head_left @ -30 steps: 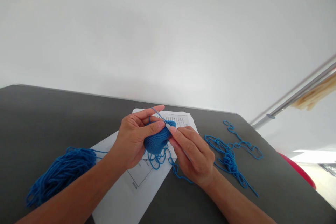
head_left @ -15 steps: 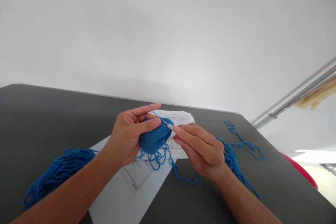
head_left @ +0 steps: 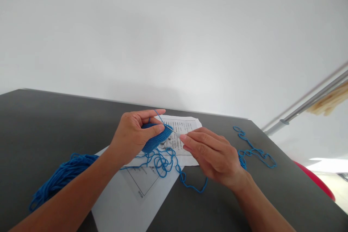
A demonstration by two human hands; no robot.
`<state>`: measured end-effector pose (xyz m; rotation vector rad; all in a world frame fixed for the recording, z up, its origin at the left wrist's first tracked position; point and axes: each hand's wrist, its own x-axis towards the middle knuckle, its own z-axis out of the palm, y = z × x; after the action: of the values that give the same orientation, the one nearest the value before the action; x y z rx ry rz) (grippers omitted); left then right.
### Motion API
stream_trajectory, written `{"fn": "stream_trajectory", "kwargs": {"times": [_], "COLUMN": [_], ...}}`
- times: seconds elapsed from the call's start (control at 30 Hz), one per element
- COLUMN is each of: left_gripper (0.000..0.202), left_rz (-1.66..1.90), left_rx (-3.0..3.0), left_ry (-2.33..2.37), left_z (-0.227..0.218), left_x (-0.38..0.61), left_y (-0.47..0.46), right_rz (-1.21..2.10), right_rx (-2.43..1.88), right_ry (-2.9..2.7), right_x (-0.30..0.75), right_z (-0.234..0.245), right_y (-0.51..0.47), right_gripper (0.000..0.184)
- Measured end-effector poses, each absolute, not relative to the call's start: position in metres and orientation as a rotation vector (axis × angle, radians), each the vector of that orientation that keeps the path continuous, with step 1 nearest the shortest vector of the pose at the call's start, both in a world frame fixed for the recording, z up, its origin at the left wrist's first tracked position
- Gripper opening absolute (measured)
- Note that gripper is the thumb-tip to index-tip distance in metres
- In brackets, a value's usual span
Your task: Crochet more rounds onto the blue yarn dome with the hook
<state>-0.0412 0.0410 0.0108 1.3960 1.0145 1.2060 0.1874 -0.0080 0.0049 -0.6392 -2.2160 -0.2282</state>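
Note:
My left hand [head_left: 136, 134] pinches a blue crochet piece [head_left: 155, 140] between thumb and fingers. A strand of blue yarn [head_left: 160, 116] runs over its raised index finger down to the edge of the piece. In my right hand [head_left: 214, 154] is a crochet hook [head_left: 174, 131] with a pale grip, its thin metal shaft pointing left. The hook's tip meets the upper edge of the piece beside my left thumb; the exact stitch is too small to make out. Loose yarn loops [head_left: 164, 161] lie below the piece on a printed sheet [head_left: 187, 125].
A blue yarn skein [head_left: 63, 174] rests on the dark table [head_left: 67, 116] by my left forearm. More tangled yarn [head_left: 255, 152] lies right of my right hand. A second paper [head_left: 125, 203] sits nearer me. The white wall [head_left: 174, 43] borders the table's far edge.
My right hand and the hook have shifted slightly right, showing more of the shaft. The crochet piece has tilted and moved a little left, looking flatter in my left hand.

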Motion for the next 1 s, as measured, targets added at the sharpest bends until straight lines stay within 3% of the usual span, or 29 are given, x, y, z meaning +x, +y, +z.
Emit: {"fn": "stream_trajectory", "kwargs": {"times": [0.23, 0.4, 0.57, 0.67, 0.77, 0.83, 1.0], "left_gripper": [0.017, 0.008, 0.006, 0.007, 0.035, 0.042, 0.024], "left_rz": [1.119, 1.100, 1.216, 1.243, 1.283, 1.322, 1.364], "left_rx": [1.625, 1.678, 1.695, 1.733, 1.684, 1.656, 1.557], "left_ry": [1.022, 0.990, 1.033, 1.105, 1.173, 1.218, 1.234], "left_z": [0.017, 0.018, 0.014, 0.012, 0.012, 0.013, 0.012], "left_x": [-0.046, -0.050, -0.044, -0.034, -0.026, -0.022, -0.018], "left_y": [0.041, 0.042, 0.038, 0.032, 0.026, 0.024, 0.020], "right_rz": [0.284, 0.952, 1.473, 1.477, 1.316, 1.154, 0.667], "right_rx": [-0.673, -0.722, -0.660, -0.609, -0.606, -0.653, -0.816], "right_ry": [-1.940, -1.401, -0.812, -0.757, -0.851, -0.949, -1.269], "right_x": [0.191, 0.185, 0.157, 0.140, 0.128, 0.123, 0.119], "right_z": [0.012, 0.000, -0.009, -0.012, -0.017, -0.020, -0.032], "right_y": [-0.007, -0.004, 0.002, 0.000, -0.004, -0.007, -0.014], "right_gripper": [0.030, 0.012, 0.017, 0.018, 0.021, 0.019, 0.015]}}
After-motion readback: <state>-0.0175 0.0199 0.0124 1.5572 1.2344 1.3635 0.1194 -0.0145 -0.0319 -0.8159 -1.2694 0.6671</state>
